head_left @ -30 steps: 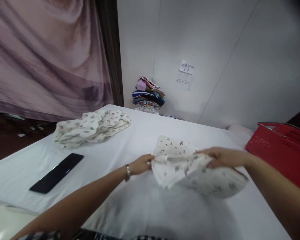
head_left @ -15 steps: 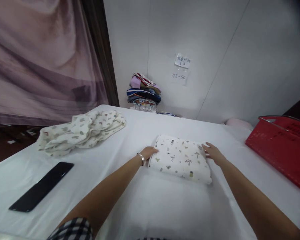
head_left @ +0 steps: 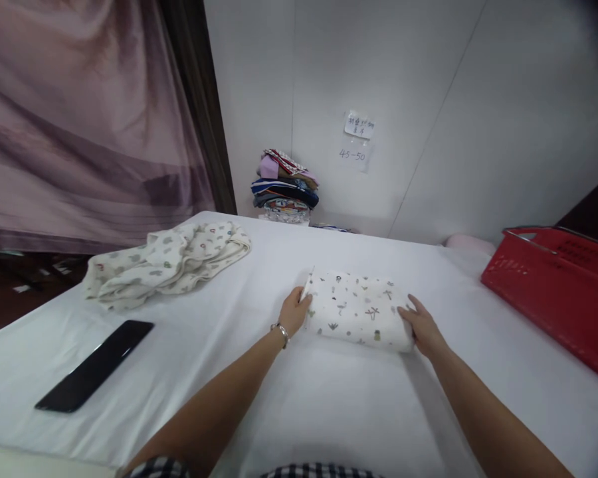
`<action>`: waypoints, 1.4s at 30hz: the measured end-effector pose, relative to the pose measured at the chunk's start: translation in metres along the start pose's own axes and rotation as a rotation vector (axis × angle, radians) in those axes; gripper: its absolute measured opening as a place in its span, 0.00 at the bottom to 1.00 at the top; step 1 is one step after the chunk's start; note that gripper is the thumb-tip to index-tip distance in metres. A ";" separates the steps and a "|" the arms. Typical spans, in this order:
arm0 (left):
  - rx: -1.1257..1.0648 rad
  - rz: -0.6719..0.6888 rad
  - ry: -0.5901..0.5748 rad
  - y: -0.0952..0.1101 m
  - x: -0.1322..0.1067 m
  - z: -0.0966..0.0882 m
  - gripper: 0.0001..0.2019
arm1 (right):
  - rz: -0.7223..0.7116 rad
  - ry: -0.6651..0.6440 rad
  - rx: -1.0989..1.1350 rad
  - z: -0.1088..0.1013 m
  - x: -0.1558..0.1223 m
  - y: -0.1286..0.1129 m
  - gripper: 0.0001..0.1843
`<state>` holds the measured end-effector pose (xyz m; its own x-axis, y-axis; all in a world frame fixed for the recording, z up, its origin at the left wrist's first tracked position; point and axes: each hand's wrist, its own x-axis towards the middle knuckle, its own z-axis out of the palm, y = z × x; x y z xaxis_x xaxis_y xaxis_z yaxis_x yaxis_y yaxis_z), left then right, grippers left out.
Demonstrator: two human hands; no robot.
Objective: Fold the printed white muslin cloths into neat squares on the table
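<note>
A folded white cloth [head_left: 357, 309] with small printed figures lies on the white table [head_left: 299, 398] in front of me. My left hand [head_left: 294, 312], with a bracelet at the wrist, rests against the cloth's left edge, its fingers curled round that edge. My right hand [head_left: 419, 325] presses against the cloth's right edge, fingers partly spread along the side. Both hands flank the folded bundle.
A crumpled patterned cloth [head_left: 167, 262] lies at the table's far left. A black flat device [head_left: 94, 365] sits near the left front edge. A red basket [head_left: 558, 292] stands at the right. A stack of folded clothes [head_left: 285, 187] sits by the back wall, under paper notes [head_left: 357, 136].
One second ago both hands held the cloth lifted and half folded. It now lies flat as a neat folded bundle, with the hands at its two sides.
</note>
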<state>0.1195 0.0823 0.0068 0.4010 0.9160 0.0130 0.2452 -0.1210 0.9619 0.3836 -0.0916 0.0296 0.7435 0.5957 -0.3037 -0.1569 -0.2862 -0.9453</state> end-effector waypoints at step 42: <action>1.004 0.145 -0.287 0.009 -0.004 0.041 0.43 | -0.550 -0.106 -1.318 0.052 -0.002 0.039 0.36</action>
<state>0.1560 0.0621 0.0042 0.6471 0.7580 -0.0814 0.7436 -0.6039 0.2870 0.3417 -0.0647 -0.0128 0.4506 0.8927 -0.0046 0.8805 -0.4452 -0.1629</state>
